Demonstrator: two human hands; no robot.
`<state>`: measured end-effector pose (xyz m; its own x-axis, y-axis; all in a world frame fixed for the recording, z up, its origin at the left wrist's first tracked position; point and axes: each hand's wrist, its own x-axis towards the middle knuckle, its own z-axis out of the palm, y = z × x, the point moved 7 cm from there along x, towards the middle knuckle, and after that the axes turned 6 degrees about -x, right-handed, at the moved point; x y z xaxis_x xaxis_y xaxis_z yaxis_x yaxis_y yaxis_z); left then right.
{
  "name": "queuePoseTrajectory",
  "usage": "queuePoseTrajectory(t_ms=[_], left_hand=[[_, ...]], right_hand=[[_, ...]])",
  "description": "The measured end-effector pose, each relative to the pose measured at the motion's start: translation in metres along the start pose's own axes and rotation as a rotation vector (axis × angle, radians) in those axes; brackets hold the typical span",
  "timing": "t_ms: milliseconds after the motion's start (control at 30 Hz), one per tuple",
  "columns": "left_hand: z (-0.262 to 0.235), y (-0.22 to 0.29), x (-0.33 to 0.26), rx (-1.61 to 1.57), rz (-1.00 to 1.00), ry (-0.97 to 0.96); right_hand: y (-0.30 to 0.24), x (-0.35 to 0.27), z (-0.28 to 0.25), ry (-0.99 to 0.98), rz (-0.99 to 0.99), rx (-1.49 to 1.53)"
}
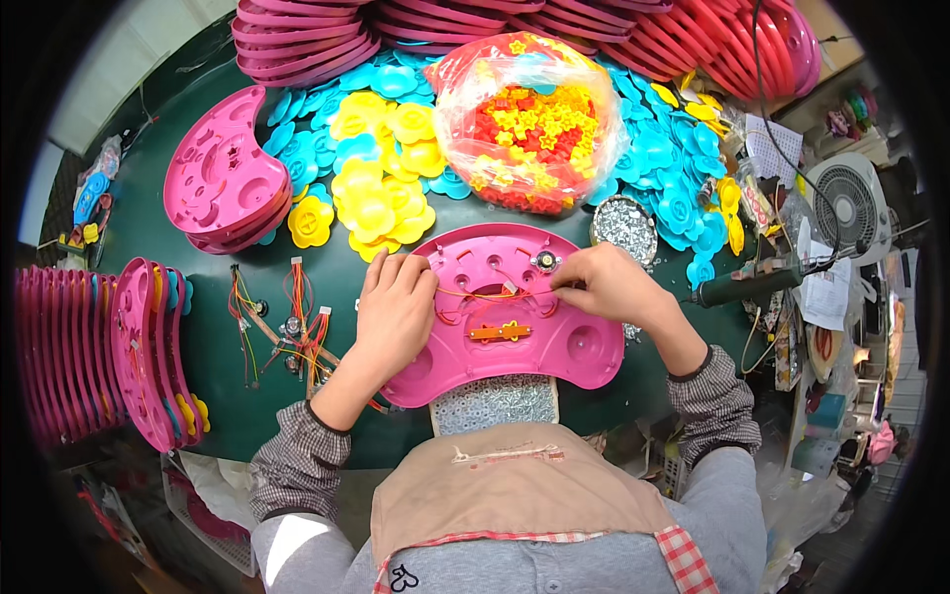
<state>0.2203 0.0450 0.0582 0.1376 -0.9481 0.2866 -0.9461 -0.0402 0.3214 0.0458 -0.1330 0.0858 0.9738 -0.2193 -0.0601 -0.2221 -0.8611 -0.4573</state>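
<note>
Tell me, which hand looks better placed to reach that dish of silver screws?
Probably the right hand. It pinches wiring at the upper right of the pink shell, just below the dish of silver screws. The left hand lies flat on the shell's far left side.

Dark green table (213, 342): pink shell (515, 327), wire bundles (287, 332), flower pieces (381, 193), probably screws (623, 223).

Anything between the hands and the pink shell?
Nothing visible. The left hand lies flat on the pink shell, and the right hand pinches a thin wire running across it.
</note>
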Motion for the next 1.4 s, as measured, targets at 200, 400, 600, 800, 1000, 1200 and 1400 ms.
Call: queuePoseTrajectory(t_ms=[200,400,600,800,1000,1200,1400], left_hand=[[-0.013,0.012,-0.003,-0.207,0.039,-0.032],[-0.005,0.027,-0.044,-0.361,-0.035,-0.067],[-0.004,0.027,-0.058,-0.413,-0.057,0.014],[-0.020,0.033,-0.096,-0.395,-0.002,0.064],[-0.017,0.029,-0.103,-0.235,0.067,0.262],[-0.056,0.015,-0.086,-0.136,0.024,0.467],[-0.156,-0.041,-0.154,0.354,-0.258,0.794]], right_hand=[[-0.021,0.001,-0.004,0.274,0.010,-0.204],[-0.020,0.004,0.019,0.414,0.037,-0.069],[-0.025,0.010,0.027,0.333,-0.059,-0.309],[-0.038,-0.018,0.052,0.031,0.088,-0.398],[-0.003,-0.038,0.030,0.443,0.235,0.310],[0.049,-0.097,-0.021,0.967,0.241,0.500],[0.060,-0.105,0.000,0.958,0.210,0.500]])
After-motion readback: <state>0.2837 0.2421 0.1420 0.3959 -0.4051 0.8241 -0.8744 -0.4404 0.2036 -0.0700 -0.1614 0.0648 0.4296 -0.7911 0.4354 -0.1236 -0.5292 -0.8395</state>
